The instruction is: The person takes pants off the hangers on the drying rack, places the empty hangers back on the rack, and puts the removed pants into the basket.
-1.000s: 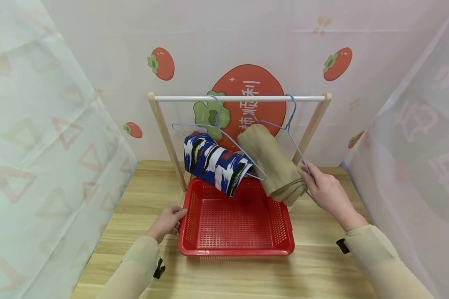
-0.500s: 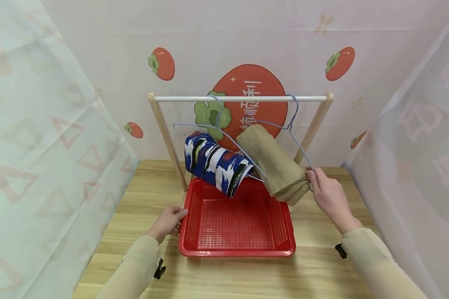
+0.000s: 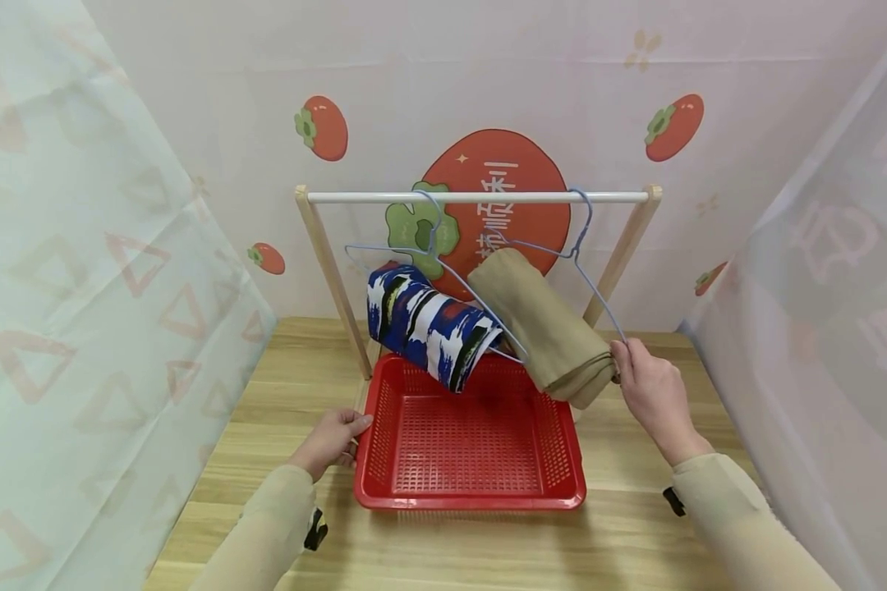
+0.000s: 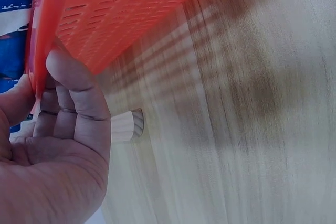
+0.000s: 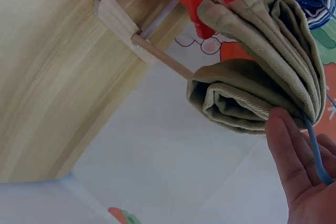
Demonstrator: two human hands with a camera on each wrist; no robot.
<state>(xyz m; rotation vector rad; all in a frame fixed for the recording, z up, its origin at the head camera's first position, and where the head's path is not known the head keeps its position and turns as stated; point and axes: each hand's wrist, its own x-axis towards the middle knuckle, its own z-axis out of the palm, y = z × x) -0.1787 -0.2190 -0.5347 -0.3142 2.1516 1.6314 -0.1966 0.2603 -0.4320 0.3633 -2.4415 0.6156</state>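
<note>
The left hand (image 3: 333, 439) grasps the left rim of a red basket (image 3: 473, 501), thumb on top and fingers curled beneath. The basket is midway between the left and right edges of the wooden desk (image 3: 266, 394).

Behind it, towards the desk's back edge, is a wooden rack (image 3: 617, 254) with a white rail (image 3: 340, 198). Two blue wire hangers hook over the rail. The right hand (image 3: 654, 390) grasps the lower outer corner of the right hanger (image 3: 577, 246), its fingertips against the folded khaki cloth (image 3: 543, 328) draped there. That cloth slopes down towards the desk's right edge, overlapping the basket's back right corner in the head view.

On the left hanger (image 3: 431, 249) hangs a blue, white and black patterned cloth (image 3: 432, 328), tilted, its lower end in front of the basket's back rim in that view.
</note>
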